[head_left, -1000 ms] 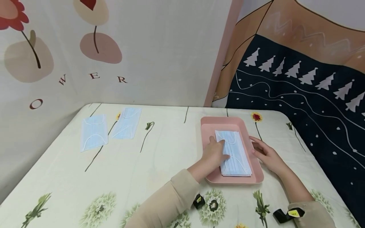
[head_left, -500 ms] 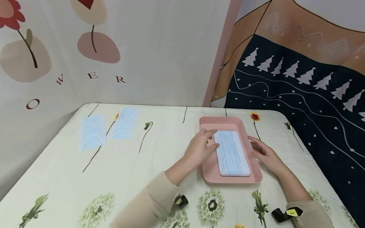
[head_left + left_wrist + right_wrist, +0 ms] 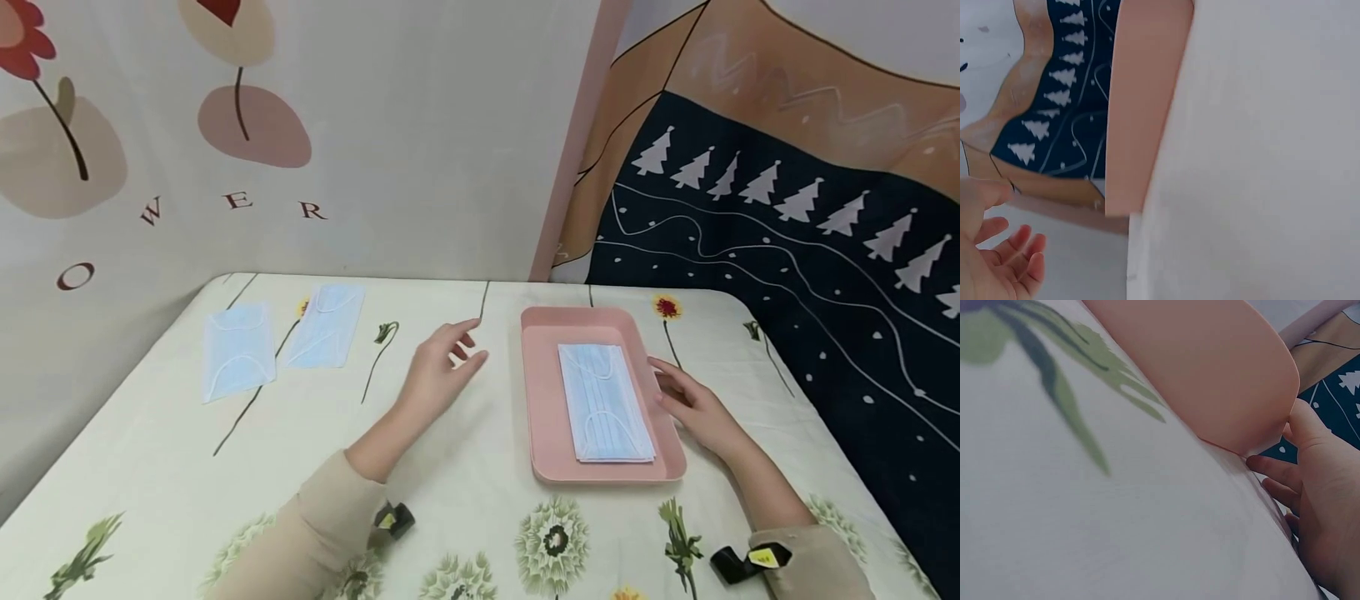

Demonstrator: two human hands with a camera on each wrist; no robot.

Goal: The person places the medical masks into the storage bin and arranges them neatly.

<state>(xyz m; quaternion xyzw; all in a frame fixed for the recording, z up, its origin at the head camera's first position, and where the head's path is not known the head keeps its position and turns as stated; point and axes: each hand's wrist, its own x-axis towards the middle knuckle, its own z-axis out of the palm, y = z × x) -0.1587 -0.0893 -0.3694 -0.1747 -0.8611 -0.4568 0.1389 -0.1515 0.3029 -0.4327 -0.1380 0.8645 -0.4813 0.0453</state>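
A pink tray point(image 3: 543, 450) lies on the tablecloth with a stack of light blue face masks point(image 3: 606, 404) flat inside it. My right hand point(image 3: 697, 408) rests at the tray's right side, its thumb and fingertips touching the edge; in the right wrist view the index fingertip point(image 3: 1260, 464) meets the tray's lower edge. Left of the tray, my left hand point(image 3: 438, 367) is over the cloth with relaxed fingers and holds nothing. Two single face masks, a left one point(image 3: 240, 350) and a right one point(image 3: 326, 325), lie side by side at the far left.
A white flowered tablecloth point(image 3: 450, 450) covers the table. Behind it stands a pale curtain point(image 3: 420, 150) with printed flowers and letters. A dark cloth point(image 3: 750, 233) with white trees hangs along the right side.
My left hand has drawn back from the mask stack and moved left, out over the cloth. The stack stays in the tray. My right hand keeps its place at the tray's edge.
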